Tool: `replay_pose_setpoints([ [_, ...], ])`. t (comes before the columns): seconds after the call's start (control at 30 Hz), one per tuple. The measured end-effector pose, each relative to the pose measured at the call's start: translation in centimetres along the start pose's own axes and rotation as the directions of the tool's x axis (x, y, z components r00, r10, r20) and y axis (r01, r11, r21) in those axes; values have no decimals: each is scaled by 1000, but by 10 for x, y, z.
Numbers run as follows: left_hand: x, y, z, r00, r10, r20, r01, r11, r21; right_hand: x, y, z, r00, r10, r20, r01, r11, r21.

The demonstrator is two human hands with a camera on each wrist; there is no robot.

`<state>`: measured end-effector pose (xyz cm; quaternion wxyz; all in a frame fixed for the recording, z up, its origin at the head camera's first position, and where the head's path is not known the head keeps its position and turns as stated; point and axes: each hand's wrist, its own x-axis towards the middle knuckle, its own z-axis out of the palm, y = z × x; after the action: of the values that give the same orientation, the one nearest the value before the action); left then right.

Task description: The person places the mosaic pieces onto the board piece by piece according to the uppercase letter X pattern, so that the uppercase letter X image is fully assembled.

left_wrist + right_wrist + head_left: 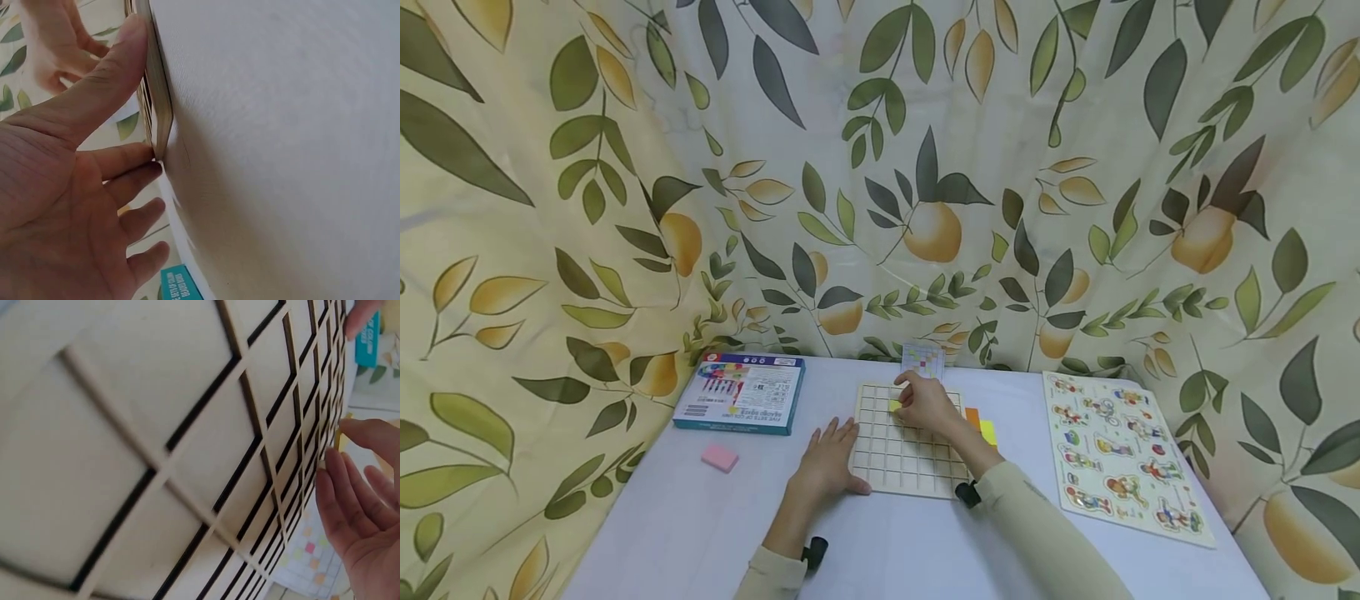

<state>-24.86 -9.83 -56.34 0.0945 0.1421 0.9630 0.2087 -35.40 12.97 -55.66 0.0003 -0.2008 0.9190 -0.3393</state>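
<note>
Sitting at the lower centre of the head frame, on the white table (700,517), is a pale wooden grid board (904,454), lying flat with most cells showing bare. The right hand (928,406) is reaching over the board's far left part, fingers bent down and pinching a small yellow tile (894,405) that is touching the grid there. The left hand (826,462) is resting flat on the table with fingers straight, holding nothing; in the left wrist view its thumb (119,69) is pressing against the board's left edge (156,94).

Lying just right of the board are an orange tile (973,416) and a yellow tile (988,432), side by side. A pattern card (922,362) with coloured squares is standing just behind the board's far edge. A picture puzzle board (1120,454) is lying at the right of the frame, well apart from the grid. A blue box (741,392) is lying at the left centre, with a pink block (720,457) just below it. A leaf-print curtain (880,167) is filling the upper frame.
</note>
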Motion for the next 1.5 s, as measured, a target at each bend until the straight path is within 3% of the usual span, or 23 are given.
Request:
replay_pose_setpoints([
  [0.57,1,7,-1,1000,-10,7,10,1000,15,15,-7,17,1000,-18,-25,17,999,-29],
  [0.9,2,6,1,1000,-15,-3,15,1000,10,15,0,19,998,50,-24,-48,994,97],
  [1.23,1,4,1,1000,-27,2,27,1000,3,-8,-5,-6,996,67,-55,-54,976,213],
  [1.5,1,5,2,999,-34,-6,34,999,-15,-36,4,-33,990,91,-106,-66,974,215],
])
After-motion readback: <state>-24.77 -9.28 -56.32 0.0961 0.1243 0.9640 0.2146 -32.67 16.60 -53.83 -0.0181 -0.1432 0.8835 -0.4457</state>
